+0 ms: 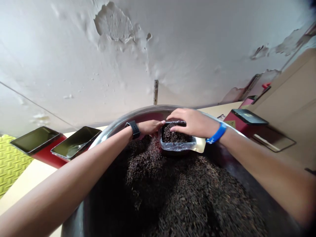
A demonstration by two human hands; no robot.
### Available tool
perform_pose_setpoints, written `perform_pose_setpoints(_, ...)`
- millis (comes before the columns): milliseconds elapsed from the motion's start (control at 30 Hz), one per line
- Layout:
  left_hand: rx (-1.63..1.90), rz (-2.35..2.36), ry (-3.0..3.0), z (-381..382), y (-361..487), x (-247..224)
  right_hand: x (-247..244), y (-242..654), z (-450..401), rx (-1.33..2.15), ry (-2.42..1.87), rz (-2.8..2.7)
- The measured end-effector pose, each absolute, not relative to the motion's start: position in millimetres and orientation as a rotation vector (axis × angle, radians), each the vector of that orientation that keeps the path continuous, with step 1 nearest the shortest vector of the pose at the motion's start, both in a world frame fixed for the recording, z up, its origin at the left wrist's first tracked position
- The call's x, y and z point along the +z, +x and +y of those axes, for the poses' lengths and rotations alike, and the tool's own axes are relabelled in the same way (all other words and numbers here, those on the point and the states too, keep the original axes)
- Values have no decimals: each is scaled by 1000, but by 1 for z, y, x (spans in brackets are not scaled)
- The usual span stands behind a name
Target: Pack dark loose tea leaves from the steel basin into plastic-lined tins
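Note:
A rectangular container (176,147) with a clear plastic liner and a pale flap on its right sits on loose dark leaves (197,194) inside a large round metal basin (118,122). Dark leaves fill it. My left hand (150,127), below a black wristband, holds the container's left far corner, thumb on the rim and the other fingers partly hidden. Over the container's right side is my right hand (195,122), with a blue band at the wrist; its thumb and fingers are spread apart above the leaves, with nothing visible between them.
Two red containers with dark open tops (37,140) (75,142) stand left of the basin on a pale table (22,184). At the right are a dark-topped red box (249,117) and a cardboard surface (291,98). A peeling wall (74,59) rises behind; a yellow mat (10,164) lies far left.

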State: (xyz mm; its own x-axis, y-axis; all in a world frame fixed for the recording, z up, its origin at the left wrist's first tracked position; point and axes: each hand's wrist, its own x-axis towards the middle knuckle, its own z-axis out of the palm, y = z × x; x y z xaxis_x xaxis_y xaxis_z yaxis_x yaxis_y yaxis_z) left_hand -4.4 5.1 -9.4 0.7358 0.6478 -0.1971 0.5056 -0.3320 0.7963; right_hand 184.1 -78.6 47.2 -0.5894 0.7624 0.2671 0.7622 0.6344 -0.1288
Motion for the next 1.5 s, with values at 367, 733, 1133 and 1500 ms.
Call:
perform_pose_setpoints(367,128,948,1605,-5,-4,-9,60,210,-70,40,-1550,-2419)
perform_pose_setpoints(733,508,1000,1431,-11,5,-6,8,235,-40,1243,-1803,-1862)
perform_pose_setpoints(1133,1054,1051,1618,-22,9,27,36,230,-42,714,-1468,-1796)
perform_pose_setpoints(1500,1047,1132,1959,-34,14,32,65,217,-66,303,-1823,-2041)
